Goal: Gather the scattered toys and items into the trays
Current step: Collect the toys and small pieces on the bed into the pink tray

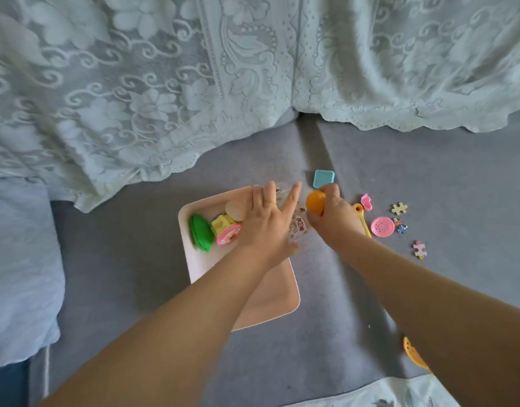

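- Head view, centre of the frame: the right hand (330,218) has its fingers curled round a small smooth orange plastic toy (315,203), just off the pale pink rectangular tray's (270,301) right edge.
- It looks light, rigid and a bit slick; a wrap round its widest part seems the safest hold.
- The left hand (264,224) lies flat over the tray's upper end with fingers straight and spread, gripping nothing.
- In the tray, left of that hand: a green plastic pod-shaped toy (199,234) and a yellow-and-pink plastic toy (226,230).
- Right of centre on the grey cushion (429,177): a turquoise square block (324,178), a pink round perforated disc (382,226) and cardboard puzzle pieces (399,208).
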Motion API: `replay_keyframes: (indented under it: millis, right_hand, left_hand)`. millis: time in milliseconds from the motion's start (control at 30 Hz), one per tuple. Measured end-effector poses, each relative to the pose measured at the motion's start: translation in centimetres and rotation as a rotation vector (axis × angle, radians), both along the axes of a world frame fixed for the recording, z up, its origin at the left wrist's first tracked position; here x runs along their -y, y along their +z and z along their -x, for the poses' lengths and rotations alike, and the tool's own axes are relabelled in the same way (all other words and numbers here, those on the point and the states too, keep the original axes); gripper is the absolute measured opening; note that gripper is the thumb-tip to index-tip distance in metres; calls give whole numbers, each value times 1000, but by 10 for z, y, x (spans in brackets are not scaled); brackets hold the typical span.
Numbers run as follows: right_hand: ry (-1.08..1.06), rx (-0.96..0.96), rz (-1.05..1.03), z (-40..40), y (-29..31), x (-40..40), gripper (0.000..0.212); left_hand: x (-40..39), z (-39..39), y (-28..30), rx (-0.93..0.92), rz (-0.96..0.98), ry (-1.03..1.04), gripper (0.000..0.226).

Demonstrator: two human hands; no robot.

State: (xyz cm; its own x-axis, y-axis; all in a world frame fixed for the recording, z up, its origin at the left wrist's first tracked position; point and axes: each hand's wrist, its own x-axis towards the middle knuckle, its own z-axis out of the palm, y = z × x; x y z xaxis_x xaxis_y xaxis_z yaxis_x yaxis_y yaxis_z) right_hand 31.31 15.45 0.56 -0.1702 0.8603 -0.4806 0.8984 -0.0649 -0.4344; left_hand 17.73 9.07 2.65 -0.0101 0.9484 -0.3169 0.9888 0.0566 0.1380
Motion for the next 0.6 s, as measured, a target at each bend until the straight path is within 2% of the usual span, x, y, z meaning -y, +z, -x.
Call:
replay_keyframes:
  millis: [67,233,333,467,600]
  right_hand:
    - [18,-41,19,9,14,13,40]
    - [150,-72,110,39,28,54,43]
    - [239,-55,127,52,19,73,47]
    - [326,58,142,54,0,89,54]
    - [341,25,129,45,-9,88,50]
  left_hand:
    - [19,16,7,0,-28,55,101]
    - [71,45,11,-44,79,99,109]
    - [97,55,0,-77,104,106,107]
    - [120,57,-24,-110,152,106,113]
    - [129,52,-40,-103,226,106,108]
